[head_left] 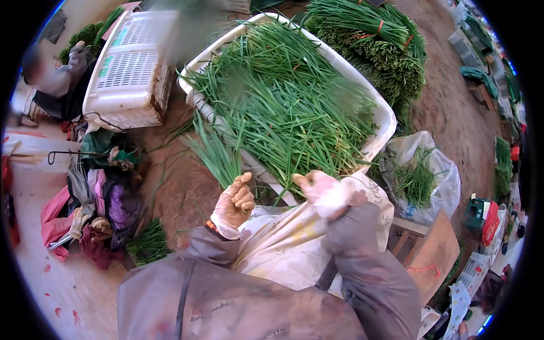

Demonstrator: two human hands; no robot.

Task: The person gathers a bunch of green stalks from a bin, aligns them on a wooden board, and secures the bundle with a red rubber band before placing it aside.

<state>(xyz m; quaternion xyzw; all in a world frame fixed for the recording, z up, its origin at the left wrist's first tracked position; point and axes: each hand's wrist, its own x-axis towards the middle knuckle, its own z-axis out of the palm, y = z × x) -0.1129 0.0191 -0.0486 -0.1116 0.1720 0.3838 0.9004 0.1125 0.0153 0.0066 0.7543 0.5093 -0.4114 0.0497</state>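
Your left hand (235,199) is closed around a bunch of chives (214,150); your right hand (318,190), loosely curled, touches chives at the crate (383,116) edge.

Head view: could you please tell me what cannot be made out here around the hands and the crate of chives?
- Right hand: grip unclear; fingers curl away from the camera.
- Crate bottom: buried under chives.
- Left hand: holds a chive bunch; stalk ends hidden in the glove.
- Person at upper left: blurred, at the rim.
- Bag: contents partly veiled by plastic.
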